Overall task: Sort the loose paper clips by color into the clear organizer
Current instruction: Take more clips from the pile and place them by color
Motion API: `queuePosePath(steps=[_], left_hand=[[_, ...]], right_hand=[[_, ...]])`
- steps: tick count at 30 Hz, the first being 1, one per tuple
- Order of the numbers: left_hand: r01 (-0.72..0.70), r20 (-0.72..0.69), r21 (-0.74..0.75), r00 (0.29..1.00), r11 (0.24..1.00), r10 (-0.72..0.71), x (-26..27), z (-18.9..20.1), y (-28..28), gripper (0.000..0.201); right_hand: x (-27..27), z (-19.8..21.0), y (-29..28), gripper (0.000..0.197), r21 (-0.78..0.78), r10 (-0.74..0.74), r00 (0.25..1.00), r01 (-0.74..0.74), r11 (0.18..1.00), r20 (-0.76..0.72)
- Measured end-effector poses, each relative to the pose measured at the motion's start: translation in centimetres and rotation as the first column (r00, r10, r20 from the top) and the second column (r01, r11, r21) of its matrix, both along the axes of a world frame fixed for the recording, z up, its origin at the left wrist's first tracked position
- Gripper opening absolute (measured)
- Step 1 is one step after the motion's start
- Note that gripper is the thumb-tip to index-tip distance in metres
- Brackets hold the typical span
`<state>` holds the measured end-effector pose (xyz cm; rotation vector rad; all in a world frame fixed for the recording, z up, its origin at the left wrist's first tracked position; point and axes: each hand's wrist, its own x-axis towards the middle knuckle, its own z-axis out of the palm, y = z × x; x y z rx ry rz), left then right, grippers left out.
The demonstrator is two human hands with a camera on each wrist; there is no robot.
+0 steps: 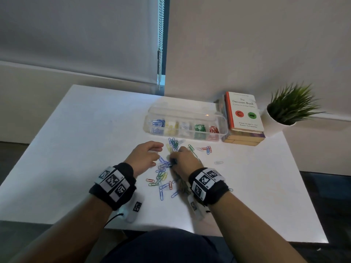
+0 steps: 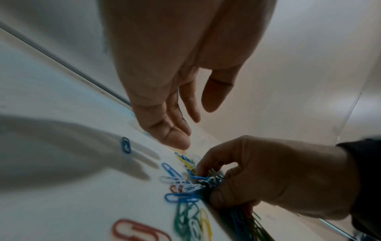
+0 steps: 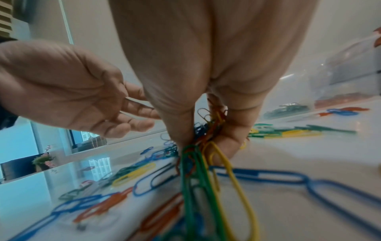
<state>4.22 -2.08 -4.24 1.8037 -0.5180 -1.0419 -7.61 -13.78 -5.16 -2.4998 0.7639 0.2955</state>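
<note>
Right fingers [image 3: 224,132] around mixed clips [image 3: 208,128]

Office: white desk [image 1: 76,141], book [image 1: 244,111], roller blind [image 1: 76,35].

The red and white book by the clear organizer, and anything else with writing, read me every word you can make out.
"The Decision Book": title on the red and white book cover.
Subtitle line under it: too small to read.
Authors' line at the cover's foot: blurred; unreadable.
Black and white wrist markers: patterns only, no words.
</note>
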Motion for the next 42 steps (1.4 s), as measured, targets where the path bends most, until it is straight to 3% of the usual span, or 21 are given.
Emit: queuePosePath(steps=[6,12,15,18,22,26,28,34,37,42], left_hand=[[-0.038,-0.037,-0.068,0.999,0.997,0.036,0.0,0.6,-1.4,0.031],[-0.142,-0.155,-0.147,0.981,0.979,0.119,-0.5,1.2,-3.3,0.016],[-0.231,-0.273,-0.174,0.945,0.957,0.178,-1.0,1.5,-4.2,0.018],[-0.338,-0.505,-0.16,0.835,0.927,0.218,-1.5,1.6,-5.1,0.03],[-0.373,-0.79,-0.144,0.601,0.917,0.12,-2.5,2.3,-5.8,0.047],[-0.505,-0.916,-0.1,0.383,0.857,0.118,-2.9,2.9,-5.7,0.043],[-0.553,-0.94,-0.087,0.32,0.829,0.115,-2.8,3.1,-5.6,0.036],[-0.51,-0.947,-0.088,0.31,0.856,0.087,-2.1,2.0,-5.7,0.02],[-0.481,-0.934,-0.082,0.342,0.873,0.101,-1.8,1.9,-6.0,0.015],[-0.447,-0.923,-0.095,0.374,0.889,0.089,-2.1,3.2,-6.1,0.039]], right_hand=[[0.1,0.7,-0.6,0.019,0.001,-0.01,1.0,0.01,1.0,-0.028],[-1.0,2.8,-2.8,0.013,0.02,0.023,1.0,-0.023,1.0,0.005],[-1.4,4.7,-3.9,0.01,0.091,0.006,0.998,-0.011,0.996,0.06],[-1.4,7.2,-4.2,0.013,0.153,-0.004,0.985,-0.022,0.988,0.17],[-0.1,9.1,-4.0,0.016,0.113,0.078,0.967,-0.108,0.988,0.241],[1.2,8.6,-3.2,0.02,-0.012,0.188,0.945,-0.192,0.981,0.269],[1.6,8.4,-2.7,0.025,-0.057,0.227,0.926,-0.22,0.974,0.302],[1.7,8.3,-2.4,0.014,-0.124,0.341,0.886,-0.318,0.94,0.314],[1.1,8.8,-2.6,0.01,-0.099,0.369,0.879,-0.356,0.929,0.302],[0.3,9.4,-3.2,0.013,0.037,0.27,0.9,-0.3,0.953,0.342]])
